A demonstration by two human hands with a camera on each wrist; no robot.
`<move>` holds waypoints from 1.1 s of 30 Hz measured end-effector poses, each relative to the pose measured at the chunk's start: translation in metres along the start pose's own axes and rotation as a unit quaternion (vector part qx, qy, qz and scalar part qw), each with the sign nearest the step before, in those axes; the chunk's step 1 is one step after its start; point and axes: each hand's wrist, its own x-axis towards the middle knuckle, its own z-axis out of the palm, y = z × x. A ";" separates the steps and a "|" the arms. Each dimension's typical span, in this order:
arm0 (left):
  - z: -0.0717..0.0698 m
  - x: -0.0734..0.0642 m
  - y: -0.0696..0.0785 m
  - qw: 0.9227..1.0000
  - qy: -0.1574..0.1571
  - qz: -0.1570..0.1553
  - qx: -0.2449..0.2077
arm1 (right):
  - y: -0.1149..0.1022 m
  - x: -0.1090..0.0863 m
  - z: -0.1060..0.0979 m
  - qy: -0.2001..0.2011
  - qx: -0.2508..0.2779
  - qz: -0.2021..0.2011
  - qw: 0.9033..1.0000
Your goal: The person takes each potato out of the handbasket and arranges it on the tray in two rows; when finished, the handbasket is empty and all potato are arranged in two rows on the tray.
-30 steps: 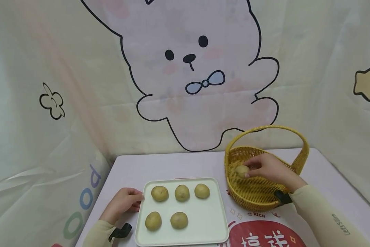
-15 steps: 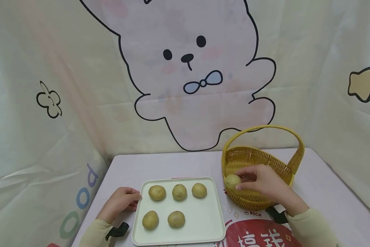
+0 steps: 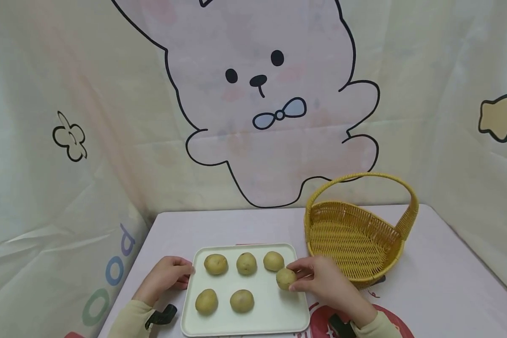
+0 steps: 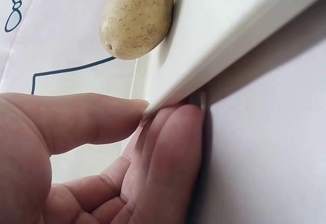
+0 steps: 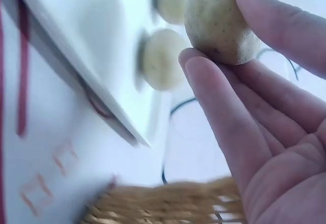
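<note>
My right hand (image 3: 327, 284) pinches a small potato (image 3: 285, 279) between thumb and fingers, over the right side of a white tray (image 3: 274, 314). In the right wrist view that potato (image 5: 219, 23) sits at the fingertips, apart from the tray. Several other potatoes lie on the tray: three along the back, one of them a potato (image 3: 273, 261) close behind the held one, and two in front. At the tray's left edge, my left hand (image 3: 164, 277) grips the rim; the left wrist view has its thumb on top and fingers beneath, with a potato (image 4: 137, 20) nearby.
A yellow wicker basket (image 3: 354, 234) with a tall arched handle stands right of the tray, no potatoes visible inside. Red and white print (image 3: 394, 324) marks the tablecloth in front. Printed curtains (image 3: 253, 141) hang behind the table and at both sides.
My right hand has carried the potato out of the basket, leftward and nearer, to above the tray's right side. My left hand has stayed at the tray's edge.
</note>
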 end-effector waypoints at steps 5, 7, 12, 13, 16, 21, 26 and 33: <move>0.000 0.000 -0.002 1.000 -0.001 -0.003 -0.004 | 0.007 0.004 0.018 -0.004 0.005 0.005 1.000; -0.001 0.000 -0.001 1.000 0.001 -0.003 -0.004 | 0.009 0.006 0.025 -0.008 0.000 0.008 1.000; 0.000 -0.001 0.002 1.000 0.001 0.003 -0.001 | 0.013 0.007 0.037 -0.018 -0.002 0.012 1.000; 0.001 -0.001 0.002 1.000 0.000 0.004 -0.001 | 0.013 0.007 0.038 -0.018 -0.001 0.013 1.000; 0.001 -0.001 0.002 1.000 0.003 0.003 0.001 | 0.014 0.008 0.040 -0.019 0.002 0.009 1.000; 0.001 -0.002 -0.001 1.000 0.006 -0.001 0.002 | 0.013 0.007 0.043 -0.026 0.003 0.011 1.000; 0.001 -0.001 -0.002 1.000 0.004 0.005 0.001 | 0.013 0.007 0.045 -0.028 -0.007 0.013 1.000; 0.000 0.001 -0.003 1.000 0.001 0.004 -0.005 | 0.014 0.007 0.040 -0.036 0.005 0.010 0.999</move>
